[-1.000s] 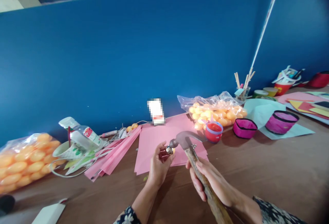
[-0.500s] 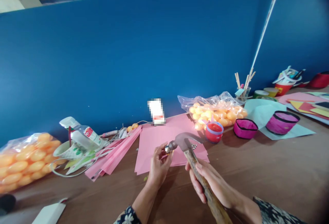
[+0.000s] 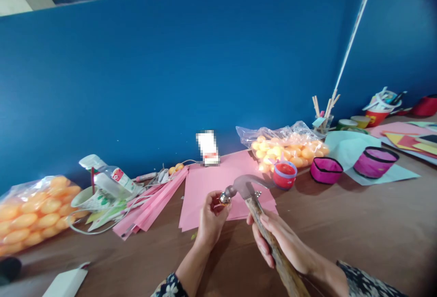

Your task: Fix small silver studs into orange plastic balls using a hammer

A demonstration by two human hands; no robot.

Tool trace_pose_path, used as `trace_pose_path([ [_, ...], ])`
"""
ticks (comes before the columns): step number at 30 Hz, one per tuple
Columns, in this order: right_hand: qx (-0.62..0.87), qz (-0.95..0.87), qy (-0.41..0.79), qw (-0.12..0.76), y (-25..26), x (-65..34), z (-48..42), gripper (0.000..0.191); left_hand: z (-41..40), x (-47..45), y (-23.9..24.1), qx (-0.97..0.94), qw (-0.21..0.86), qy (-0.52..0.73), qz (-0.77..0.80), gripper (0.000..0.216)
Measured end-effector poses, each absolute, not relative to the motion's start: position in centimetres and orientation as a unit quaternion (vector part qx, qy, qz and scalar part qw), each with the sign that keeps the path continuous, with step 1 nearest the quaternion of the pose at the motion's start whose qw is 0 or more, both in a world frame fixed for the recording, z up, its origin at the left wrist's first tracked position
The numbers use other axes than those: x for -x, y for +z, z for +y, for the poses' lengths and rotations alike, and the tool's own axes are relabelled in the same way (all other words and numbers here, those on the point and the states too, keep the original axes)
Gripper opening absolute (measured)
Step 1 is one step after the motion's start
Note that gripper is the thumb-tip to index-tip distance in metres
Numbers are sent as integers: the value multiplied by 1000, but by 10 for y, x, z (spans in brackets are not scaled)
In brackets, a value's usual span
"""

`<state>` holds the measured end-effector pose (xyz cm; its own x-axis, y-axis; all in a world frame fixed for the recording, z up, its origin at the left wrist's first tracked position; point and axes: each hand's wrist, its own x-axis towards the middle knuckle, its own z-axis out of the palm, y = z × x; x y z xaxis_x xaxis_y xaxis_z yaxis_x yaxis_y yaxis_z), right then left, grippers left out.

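Note:
My left hand (image 3: 212, 217) is closed, its fingertips pinching a small shiny silver ball-like piece (image 3: 224, 198) above the pink paper. A bit of orange shows under that piece. My right hand (image 3: 278, 240) is wrapped around the wooden handle of a claw hammer (image 3: 245, 187). The hammer's striking face lies right at the silver piece, touching or nearly so. Its claw points right, toward a red cup-like container (image 3: 284, 174) with a lilac rim. Behind the hammer head, more small silver bits (image 3: 258, 193) partly show on the pink sheets (image 3: 201, 183).
Bags of orange plastic eggs lie at the left (image 3: 37, 213) and behind the red container (image 3: 290, 149). A clear bottle (image 3: 112, 178) leans among pink strips and a white cable. Magenta fabric rings (image 3: 375, 163) sit at right. A blue panel (image 3: 205, 60) rises behind the table.
The silver piece, my left fingertips and the hammer head have shifted very slightly to the right. Both holds are the same.

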<state>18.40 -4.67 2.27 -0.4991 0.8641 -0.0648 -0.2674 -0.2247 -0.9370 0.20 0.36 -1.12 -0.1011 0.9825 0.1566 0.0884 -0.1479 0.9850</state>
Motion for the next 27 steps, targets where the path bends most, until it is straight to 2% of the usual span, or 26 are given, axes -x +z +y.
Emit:
trace_pose_path([
  [5,318,-478,721,387,23,-184,-47,36,3,-1,-8,-556,396,530,503,36],
  [16,314,-486,717,388,27,-184,-48,37,4,-1,-11,-503,440,560,489,47],
  [27,319,-484,719,384,25,-184,-48,37,4,-1,-12,-520,429,556,486,40],
])
